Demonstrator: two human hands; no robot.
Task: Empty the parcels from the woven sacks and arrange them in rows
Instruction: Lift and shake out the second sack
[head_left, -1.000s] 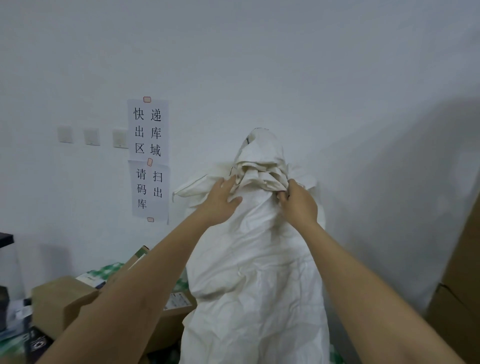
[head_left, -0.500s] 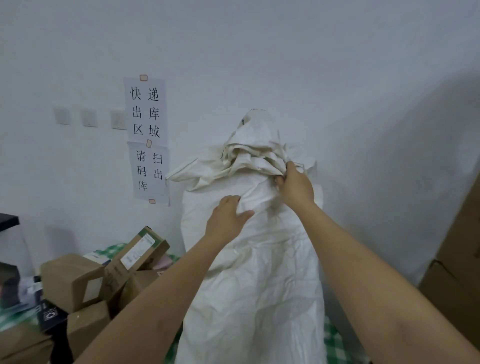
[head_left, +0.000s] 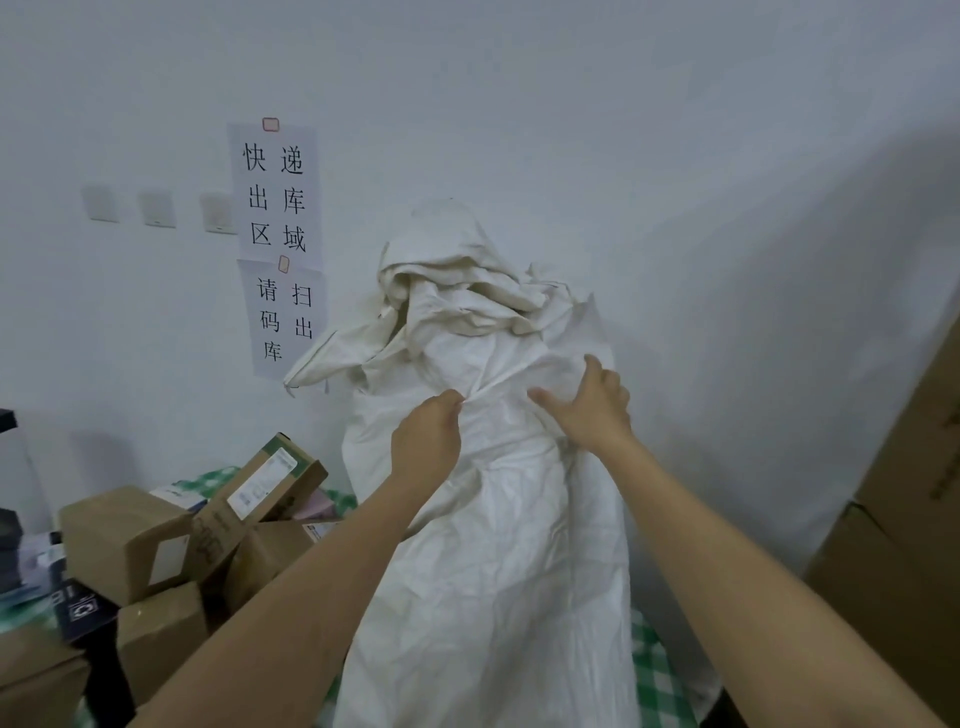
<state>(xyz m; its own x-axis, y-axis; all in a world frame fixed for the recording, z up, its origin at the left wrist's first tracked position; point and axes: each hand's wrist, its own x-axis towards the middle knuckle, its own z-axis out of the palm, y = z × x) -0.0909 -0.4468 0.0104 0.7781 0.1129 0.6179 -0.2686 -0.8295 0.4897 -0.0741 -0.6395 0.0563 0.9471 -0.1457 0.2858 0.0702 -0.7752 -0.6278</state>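
Observation:
A tall white woven sack (head_left: 498, 545) stands upright against the wall, its top bunched and folded over. My left hand (head_left: 428, 439) pinches a fold of the sack's front fabric just below the bunched top. My right hand (head_left: 592, 405) lies spread against the sack's upper right side, fingers straight. Several brown cardboard parcels (head_left: 218, 519) lie heaped to the left of the sack on a green checked cloth (head_left: 660, 670). What is inside the sack is hidden.
Large cardboard boxes (head_left: 904, 530) stand at the right edge. Two paper signs (head_left: 280, 244) and wall switches (head_left: 156, 208) are on the white wall behind. A dark item (head_left: 83, 608) lies among the parcels at the lower left.
Both hands have come down from the bunched top to the sack's upper front. The right hand let go of the top folds and now lies spread; the view has tilted down.

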